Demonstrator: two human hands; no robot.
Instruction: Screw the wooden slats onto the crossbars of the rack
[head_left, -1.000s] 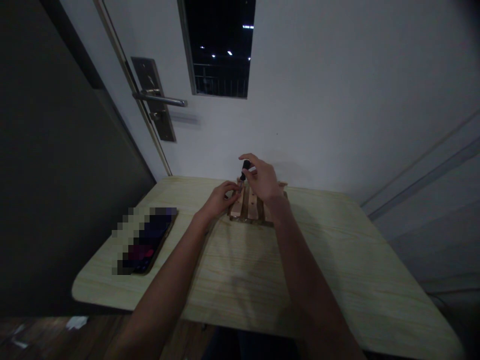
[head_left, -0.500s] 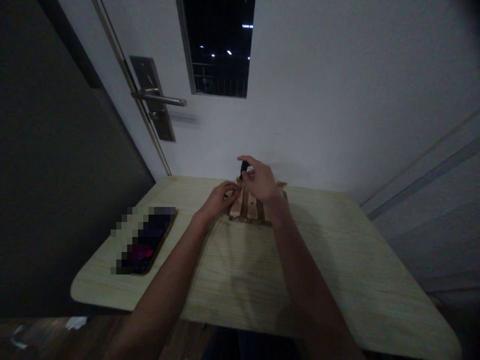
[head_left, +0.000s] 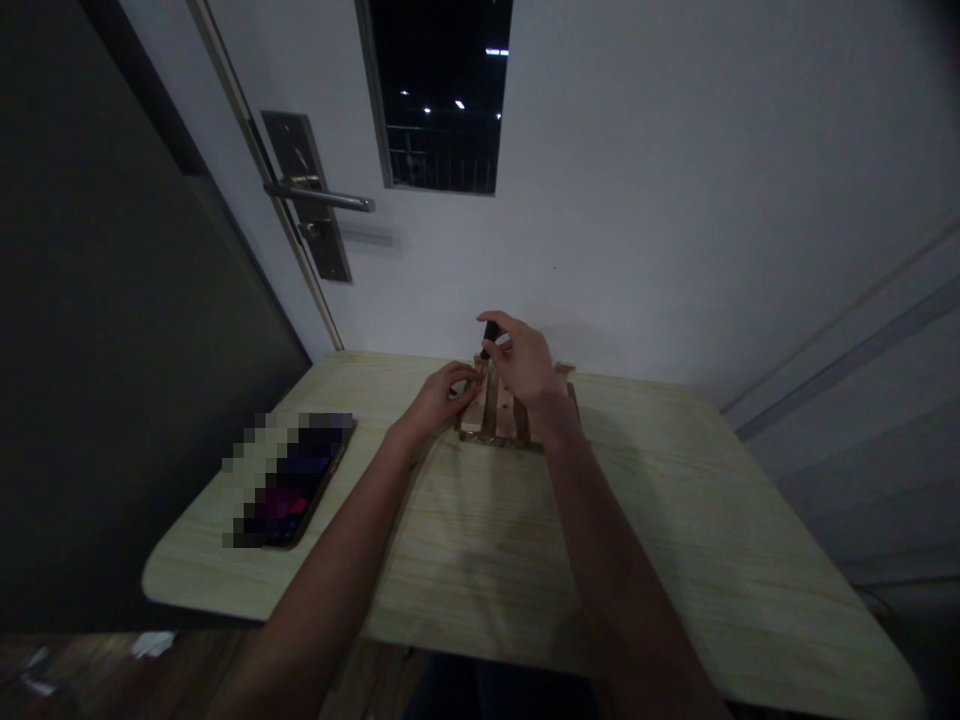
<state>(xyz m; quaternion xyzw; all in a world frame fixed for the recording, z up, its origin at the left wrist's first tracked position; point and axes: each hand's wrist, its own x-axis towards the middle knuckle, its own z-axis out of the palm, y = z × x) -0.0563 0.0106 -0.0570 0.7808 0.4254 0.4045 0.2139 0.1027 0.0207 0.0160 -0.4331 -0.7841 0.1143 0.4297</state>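
Observation:
A small slatted wooden rack (head_left: 505,420) rests near the back edge of the table. My right hand (head_left: 525,362) is closed around the black handle of a screwdriver (head_left: 490,335), which stands almost upright, slightly tilted, above the rack's left slat. Its thin shaft points down toward that slat. My left hand (head_left: 442,393) is at the rack's left side, thumb and fingers pinched together close to the screwdriver's tip. Whatever those fingertips hold is too small to make out. My right hand and wrist cover part of the rack's right side.
A phone (head_left: 300,490) lies on the left part of the light wooden table (head_left: 450,560). Behind the table stands a white door (head_left: 637,200) with a metal handle (head_left: 322,198) and a dark window (head_left: 442,100). A dark panel (head_left: 112,350) rises at left.
The screwdriver handle leans slightly more to the right, and the fingers of my right hand have shifted a little around it. My left hand stays in place.

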